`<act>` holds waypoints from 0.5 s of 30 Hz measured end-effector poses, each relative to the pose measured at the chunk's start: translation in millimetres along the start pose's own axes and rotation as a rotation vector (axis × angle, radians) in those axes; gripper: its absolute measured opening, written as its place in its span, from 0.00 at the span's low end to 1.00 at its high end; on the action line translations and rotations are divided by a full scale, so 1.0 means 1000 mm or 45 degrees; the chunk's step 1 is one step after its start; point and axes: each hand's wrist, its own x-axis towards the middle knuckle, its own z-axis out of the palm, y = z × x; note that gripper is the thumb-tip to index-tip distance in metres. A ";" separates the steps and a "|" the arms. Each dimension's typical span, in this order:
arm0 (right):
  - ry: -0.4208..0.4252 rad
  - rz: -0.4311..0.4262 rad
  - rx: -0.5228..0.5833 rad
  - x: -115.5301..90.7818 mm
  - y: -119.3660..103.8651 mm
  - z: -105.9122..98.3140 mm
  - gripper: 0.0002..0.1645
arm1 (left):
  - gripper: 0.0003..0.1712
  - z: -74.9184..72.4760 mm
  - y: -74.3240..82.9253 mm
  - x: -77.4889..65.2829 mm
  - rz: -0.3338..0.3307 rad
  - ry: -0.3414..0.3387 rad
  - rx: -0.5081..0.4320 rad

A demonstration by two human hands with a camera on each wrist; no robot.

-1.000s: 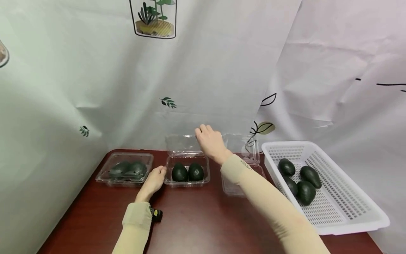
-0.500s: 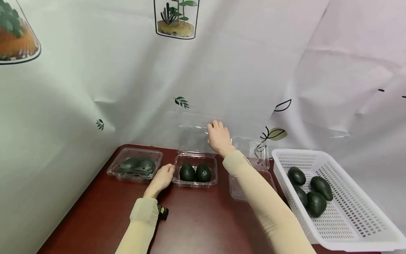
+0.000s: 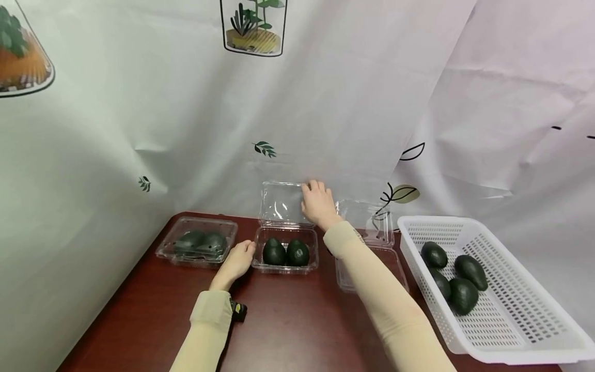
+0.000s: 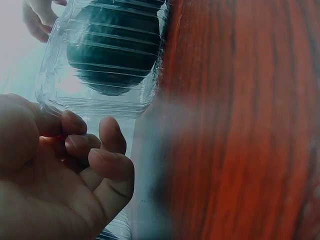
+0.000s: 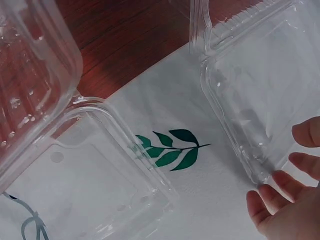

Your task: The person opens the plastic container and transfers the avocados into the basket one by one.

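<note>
A clear plastic clamshell container (image 3: 309, 268) with two dark green avocados (image 3: 297, 253) sits mid-table, its lid (image 3: 281, 202) raised against the backdrop. My left hand (image 3: 239, 260) pinches the container's left rim with thumb and index finger; the other fingers are loosely bent in the left wrist view. At the lid's upper right edge, my right hand (image 3: 318, 203) has its fingers curled round the rim. The right wrist view has the fingertips (image 5: 261, 200) at the lid's corner, with the thumb a little above.
A closed clamshell (image 3: 197, 240) with avocados stands at the left. Right of the middle container is another clamshell (image 3: 345, 279), its lid (image 3: 364, 219) raised, partly hidden by my right arm. A white plastic basket (image 3: 516, 248) at the right holds several avocados.
My head view has shifted slightly. The right hand remains at the lid, which has changed its tilt and shows more plainly now. The left hand stays at the container's rim.
</note>
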 end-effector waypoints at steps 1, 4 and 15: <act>0.001 0.000 0.002 -0.001 0.000 0.000 0.30 | 0.20 0.000 0.000 0.000 -0.002 -0.002 -0.004; 0.017 -0.001 0.017 -0.005 -0.003 -0.001 0.31 | 0.21 0.000 0.001 -0.001 -0.012 -0.003 -0.014; 0.114 -0.079 0.058 -0.017 -0.024 -0.011 0.28 | 0.21 0.001 0.001 -0.001 -0.008 0.014 -0.019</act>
